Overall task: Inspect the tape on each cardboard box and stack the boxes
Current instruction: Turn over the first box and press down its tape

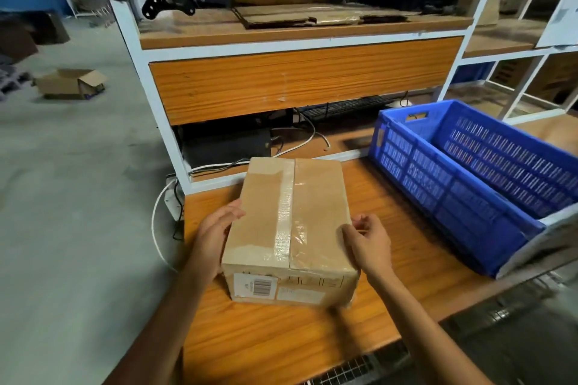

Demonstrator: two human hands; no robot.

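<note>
A sealed cardboard box (pixel 266 216) sits on the wooden table (pixel 281 337), long side running away from me. Clear tape (pixel 284 216) runs down the middle seam of its top, and a barcode label (pixel 255 286) faces me on the near end. My left hand (pixel 211 234) lies against the box's left side, fingers straight, thumb at the top edge. My right hand (pixel 369 239) is at the box's right top edge, thumb touching the edge and fingers loosely curled, holding nothing.
A blue slatted plastic crate (pixel 453 194) stands on the table to the right. Behind the box rises a white-framed shelf unit (pixel 300 81) with flattened cardboard on top and cables and a keyboard beneath. An open carton (pixel 70 83) lies on the floor far left.
</note>
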